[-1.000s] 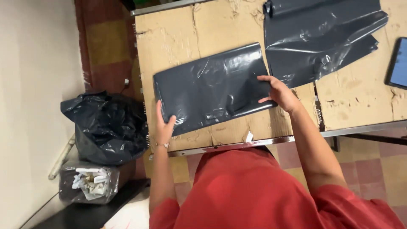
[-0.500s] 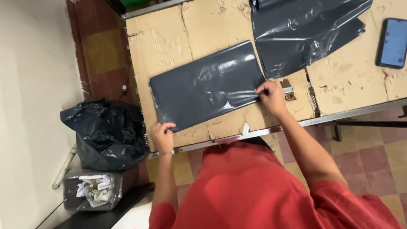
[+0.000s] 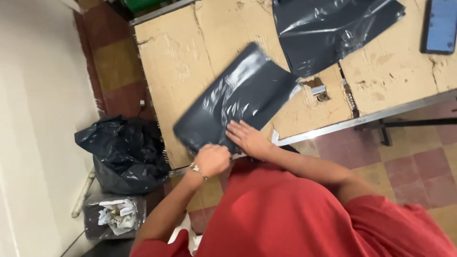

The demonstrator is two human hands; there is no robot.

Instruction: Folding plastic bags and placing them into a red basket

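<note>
A pile of dark grey plastic bags [image 3: 333,28] and a blue-screened phone [image 3: 440,24] are lying on the cardboard-covered surface [image 3: 181,52]; a black rubbish sack [image 3: 124,152] is slumping on the tiled floor [image 3: 419,166]

Cardboard-covered table [image 3: 190,57] — grey mailer bag [image 3: 238,100], dark plastic sheets [image 3: 328,28], phone [image 3: 440,26].

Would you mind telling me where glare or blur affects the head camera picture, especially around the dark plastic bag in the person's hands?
Head view: the dark plastic bag shows white glare streaks across its sheen and slightly smeared edges; the left hand and right hand at its near edge are mildly soft; the second dark bag also glints; the cardboard-covered table is evenly lit, without hard shadows.
</note>
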